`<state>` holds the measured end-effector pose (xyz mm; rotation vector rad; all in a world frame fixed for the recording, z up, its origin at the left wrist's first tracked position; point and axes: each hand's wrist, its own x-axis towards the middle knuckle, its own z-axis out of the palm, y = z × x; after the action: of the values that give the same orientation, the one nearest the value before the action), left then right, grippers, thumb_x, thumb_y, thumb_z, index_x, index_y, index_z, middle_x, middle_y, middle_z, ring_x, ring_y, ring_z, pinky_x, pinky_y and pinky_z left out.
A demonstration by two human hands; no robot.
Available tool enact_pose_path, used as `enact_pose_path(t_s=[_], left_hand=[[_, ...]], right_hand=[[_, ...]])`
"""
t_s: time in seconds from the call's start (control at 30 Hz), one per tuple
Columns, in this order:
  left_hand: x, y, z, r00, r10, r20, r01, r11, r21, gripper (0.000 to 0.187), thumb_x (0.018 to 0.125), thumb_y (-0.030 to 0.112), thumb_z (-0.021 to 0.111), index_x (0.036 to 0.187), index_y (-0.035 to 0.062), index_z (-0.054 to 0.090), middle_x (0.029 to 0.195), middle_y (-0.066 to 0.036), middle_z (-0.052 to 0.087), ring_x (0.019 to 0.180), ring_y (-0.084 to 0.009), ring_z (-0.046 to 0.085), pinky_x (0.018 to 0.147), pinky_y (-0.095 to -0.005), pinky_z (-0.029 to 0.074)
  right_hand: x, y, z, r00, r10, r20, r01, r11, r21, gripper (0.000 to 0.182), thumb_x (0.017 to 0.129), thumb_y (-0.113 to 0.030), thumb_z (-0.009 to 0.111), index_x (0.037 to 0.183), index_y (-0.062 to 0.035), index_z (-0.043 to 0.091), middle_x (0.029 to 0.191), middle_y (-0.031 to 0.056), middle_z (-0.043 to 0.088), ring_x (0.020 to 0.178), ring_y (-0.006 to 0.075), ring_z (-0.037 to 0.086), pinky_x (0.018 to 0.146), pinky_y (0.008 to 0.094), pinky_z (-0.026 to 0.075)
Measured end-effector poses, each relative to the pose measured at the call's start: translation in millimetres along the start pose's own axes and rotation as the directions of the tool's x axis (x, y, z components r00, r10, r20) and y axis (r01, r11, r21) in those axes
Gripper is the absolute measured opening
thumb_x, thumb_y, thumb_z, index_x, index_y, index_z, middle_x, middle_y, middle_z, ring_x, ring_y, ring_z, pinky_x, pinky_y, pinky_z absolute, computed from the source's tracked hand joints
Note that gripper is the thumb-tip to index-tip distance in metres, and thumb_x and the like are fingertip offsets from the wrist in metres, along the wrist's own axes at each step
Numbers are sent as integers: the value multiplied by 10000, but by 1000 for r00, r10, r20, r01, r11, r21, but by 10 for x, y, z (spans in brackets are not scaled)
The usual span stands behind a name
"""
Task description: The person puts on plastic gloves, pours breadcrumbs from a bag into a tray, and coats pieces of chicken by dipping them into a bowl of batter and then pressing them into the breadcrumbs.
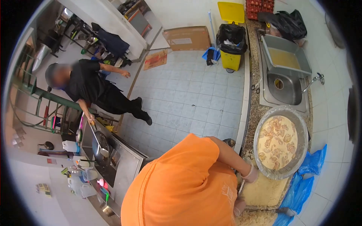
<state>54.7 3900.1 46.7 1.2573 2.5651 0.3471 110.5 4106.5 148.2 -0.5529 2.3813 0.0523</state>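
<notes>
My left hand [250, 175], in a thin pale glove, is at the near edge of a tray of pale, crumb-like coating [264, 192], just below a large metal bowl [257, 150]. The bowl holds pieces in a creamy liquid. My right hand [239, 207], also gloved, is lower down beside the same tray, partly hidden by the orange shirt. A thin pale edge or rod shows between the hands. The fingers of both hands are too small and hidden to make out.
A sink [284, 88] with a grey tub [286, 45] lies beyond the bowl. Blue plastic bags [299, 192] line the wall side. A yellow bin [230, 60] stands on the floor. Across the room, a person in black [88, 81] holds a pan or utensil at a stove.
</notes>
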Motion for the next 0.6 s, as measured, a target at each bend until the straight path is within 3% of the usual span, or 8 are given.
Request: enact_pose_path(t_s=[0.3, 0.4, 0.47, 0.53, 0.57, 0.6], left_hand=[[-12, 103, -181, 988, -35, 149, 38, 999, -19, 304, 835, 318, 724, 944, 45, 803, 947, -188, 761, 889, -379, 723, 772, -513, 565], [-54, 85, -229, 996, -74, 51, 74, 997, 10, 293, 813, 296, 726, 939, 43, 805, 942, -178, 763, 879, -364, 725, 766, -513, 569], [-99, 78, -261, 985, -132, 111, 138, 989, -49, 228, 806, 243, 709, 896, 57, 805, 924, -159, 764, 861, -344, 726, 733, -508, 575], [-289, 146, 4, 971, -237, -42, 232, 967, -103, 140, 809, 170, 670, 770, 69, 758, 844, -158, 745, 798, -349, 710, 643, -491, 572], [-394, 111, 78, 976, -204, -77, 174, 942, -288, 119, 805, 159, 670, 791, 79, 758, 856, -171, 731, 817, -357, 697, 688, -496, 568], [-477, 146, -265, 985, -167, 30, 169, 943, -286, 127, 835, 108, 643, 908, 54, 733, 970, -179, 718, 910, -377, 685, 820, -468, 554]], right_hand=[[75, 42, 54, 993, -110, -39, 111, 994, 9, 235, 855, -244, 657, 926, -21, 687, 822, 217, 684, 723, 419, 649, 635, 489, 517], [52, 86, 63, 988, -145, -54, 148, 988, 42, 220, 853, -239, 652, 914, -29, 679, 803, 207, 678, 695, 418, 638, 615, 493, 507], [10, 205, 113, 979, -187, -80, 194, 977, 87, 210, 852, -235, 648, 906, -33, 674, 790, 200, 674, 676, 417, 631, 602, 496, 501], [-79, 228, 204, 932, -317, -177, 332, 941, 65, 201, 851, -232, 645, 898, -38, 669, 777, 194, 670, 657, 417, 625, 589, 499, 495], [-105, 264, 257, 908, -360, -212, 370, 929, 5, 196, 850, -230, 644, 894, -40, 666, 771, 190, 668, 647, 417, 621, 582, 500, 492], [-173, 258, 196, 909, -348, -229, 351, 936, -30, 191, 849, -228, 642, 890, -43, 664, 764, 187, 666, 637, 416, 618, 575, 502, 489]])
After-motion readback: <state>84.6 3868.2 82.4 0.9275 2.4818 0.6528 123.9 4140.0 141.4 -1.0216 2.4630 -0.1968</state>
